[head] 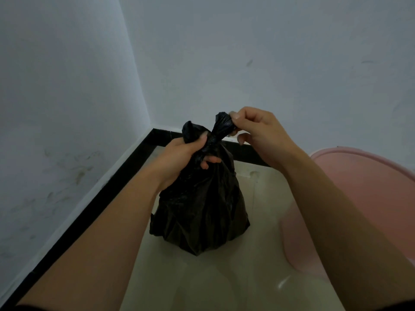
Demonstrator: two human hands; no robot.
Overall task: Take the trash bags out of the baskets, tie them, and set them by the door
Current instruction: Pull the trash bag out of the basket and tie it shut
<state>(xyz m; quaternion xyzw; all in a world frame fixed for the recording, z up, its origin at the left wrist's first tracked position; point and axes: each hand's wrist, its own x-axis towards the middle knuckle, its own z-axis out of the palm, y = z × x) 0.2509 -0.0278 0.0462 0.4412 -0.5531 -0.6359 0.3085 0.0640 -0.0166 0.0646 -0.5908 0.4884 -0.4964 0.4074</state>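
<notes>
A full black trash bag [199, 207] hangs above the pale floor in the corner of a room. Its neck is gathered and twisted into a knot between my hands. My left hand [179, 158] is closed around the neck and one loose end on the left. My right hand [253, 129] pinches the other loose end at the upper right, between thumb and fingers. The bag's body bulges below the knot, and its bottom is off the tiles.
A large pink plastic tub [363, 198] stands on the floor to the right, close to my right forearm. White walls meet in a corner behind the bag, with a black skirting strip [94, 207] along the floor. Glossy cream tiles [224, 277] lie below.
</notes>
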